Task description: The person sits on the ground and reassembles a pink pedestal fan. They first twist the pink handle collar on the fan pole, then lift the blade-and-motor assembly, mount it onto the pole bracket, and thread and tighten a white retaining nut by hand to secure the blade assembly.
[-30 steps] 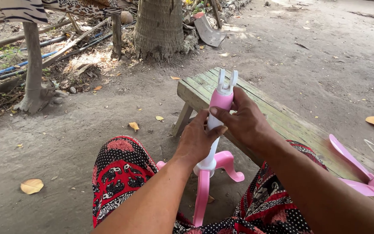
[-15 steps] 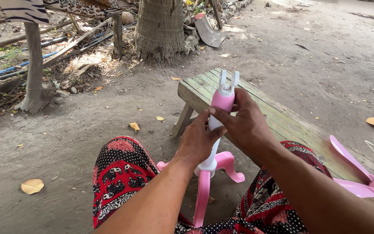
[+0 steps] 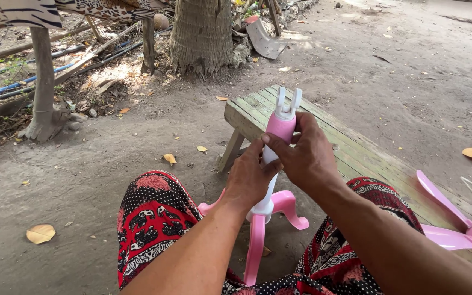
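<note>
hands (image 3: pixel 279 169) hiding stand pole (image 3: pixel 279 127), fan blades (image 3: pixel 460 232) cropped

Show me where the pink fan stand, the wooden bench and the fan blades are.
pink fan stand (image 3: pixel 279 127), head view, on the pink upper section of its column.
wooden bench (image 3: pixel 356 153), head view, on the bare green slats of its top.
fan blades (image 3: pixel 448 236), head view, on a pink blade at the right edge.

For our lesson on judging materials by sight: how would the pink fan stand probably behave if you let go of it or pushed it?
The pink fan stand looks like moulded plastic, so probably stiff and light for its size. Its splayed legs should resist tipping, though the tall, narrow column might topple under a sideways push. Both the left hand and right hand grip the smooth column, which may be slightly slippery.
</note>
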